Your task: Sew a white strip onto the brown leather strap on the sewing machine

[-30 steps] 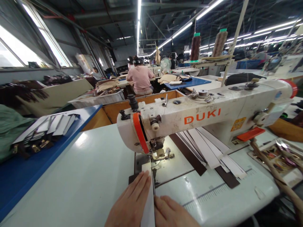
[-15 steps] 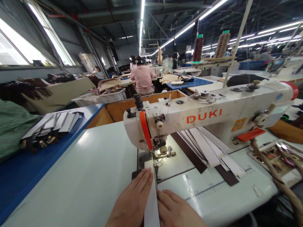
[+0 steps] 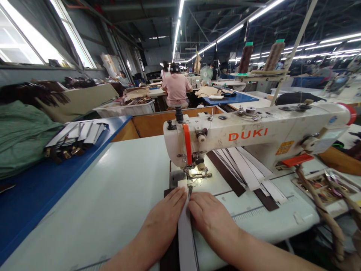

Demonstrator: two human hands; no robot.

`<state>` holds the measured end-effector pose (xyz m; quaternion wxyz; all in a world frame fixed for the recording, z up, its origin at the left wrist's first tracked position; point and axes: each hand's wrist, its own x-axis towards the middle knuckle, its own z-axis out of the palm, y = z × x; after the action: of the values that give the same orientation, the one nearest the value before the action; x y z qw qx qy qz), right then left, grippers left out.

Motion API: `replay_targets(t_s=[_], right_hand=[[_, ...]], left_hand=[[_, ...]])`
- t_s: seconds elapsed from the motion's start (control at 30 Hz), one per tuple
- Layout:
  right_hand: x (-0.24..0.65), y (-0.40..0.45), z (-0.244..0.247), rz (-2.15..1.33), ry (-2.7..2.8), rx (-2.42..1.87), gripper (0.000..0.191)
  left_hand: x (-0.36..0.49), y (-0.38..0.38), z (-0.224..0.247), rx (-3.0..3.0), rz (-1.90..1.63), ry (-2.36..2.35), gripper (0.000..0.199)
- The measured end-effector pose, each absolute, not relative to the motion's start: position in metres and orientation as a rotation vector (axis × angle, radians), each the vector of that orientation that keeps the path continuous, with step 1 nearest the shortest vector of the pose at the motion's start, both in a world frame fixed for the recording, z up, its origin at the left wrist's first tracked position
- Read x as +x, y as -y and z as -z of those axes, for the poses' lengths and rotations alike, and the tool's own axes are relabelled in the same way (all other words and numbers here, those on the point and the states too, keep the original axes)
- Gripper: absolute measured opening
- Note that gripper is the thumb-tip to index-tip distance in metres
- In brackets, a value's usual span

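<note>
White strip [image 3: 185, 229] lies on the bench [image 3: 132, 177] before the sewing machine [image 3: 248, 131]; left hand [image 3: 163, 216] flat on it, unclenched; right hand [image 3: 213, 214] curled alongside, pinch unclear; uneven pressure could skew it.

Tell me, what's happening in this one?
A person sits or stands at a DUKI sewing machine. Their left hand lies flat on a white strip, and their right hand is at its right edge. The strip's far end is close to the needle area. A dark brown strip shows beside it, and more strips lie under the machine's arm.
</note>
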<state>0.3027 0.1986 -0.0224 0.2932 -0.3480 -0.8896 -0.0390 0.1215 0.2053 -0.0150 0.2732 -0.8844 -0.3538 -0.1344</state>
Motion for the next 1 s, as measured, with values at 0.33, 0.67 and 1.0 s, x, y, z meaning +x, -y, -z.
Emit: replay_targets(t_s=[0.33, 0.67, 1.0], right_hand=[[0.308, -0.210, 0.023, 0.147, 2.578, -0.607, 0.013], [0.313, -0.236, 0.018, 0.166, 2.608, -0.578, 0.011], [0.313, -0.242, 0.014, 0.061, 2.624, -0.609, 0.011]], left_hand=[[0.127, -0.198, 0.014, -2.496, 0.338, 1.120, 0.041], [0.138, -0.221, 0.010, -2.468, 0.421, 1.138, 0.038], [0.134, -0.229, 0.012, -2.419, 0.453, 1.070, 0.038]])
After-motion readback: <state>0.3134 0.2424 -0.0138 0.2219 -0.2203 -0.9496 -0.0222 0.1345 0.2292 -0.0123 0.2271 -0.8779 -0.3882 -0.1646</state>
